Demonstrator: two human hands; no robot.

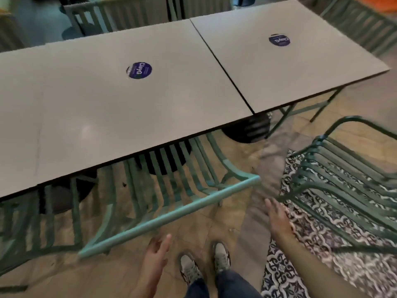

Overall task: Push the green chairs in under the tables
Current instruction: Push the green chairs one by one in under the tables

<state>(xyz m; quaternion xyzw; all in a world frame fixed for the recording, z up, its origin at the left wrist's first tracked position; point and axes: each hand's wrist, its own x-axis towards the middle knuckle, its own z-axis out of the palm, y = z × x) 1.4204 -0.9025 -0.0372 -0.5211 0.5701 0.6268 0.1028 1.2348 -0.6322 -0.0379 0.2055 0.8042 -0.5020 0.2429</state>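
Right hand (277,218) spread wide, holding nothing, just short of the pulled-out green chair (352,190) to its right. Likely stiff, light metal slats: grip the curved top rail, push toward bench (300,67).

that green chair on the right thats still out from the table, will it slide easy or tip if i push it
The green chair looks like a stiff slatted metal frame, so probably rigid. Its legs stand partly on patterned tile, likely sliding fairly easily. Pushed high on the backrest, it might tilt.

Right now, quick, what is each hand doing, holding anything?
Left hand: open, holding nothing, just short of the light green slatted metal chair.
Right hand: open, fingers straight, holding nothing.
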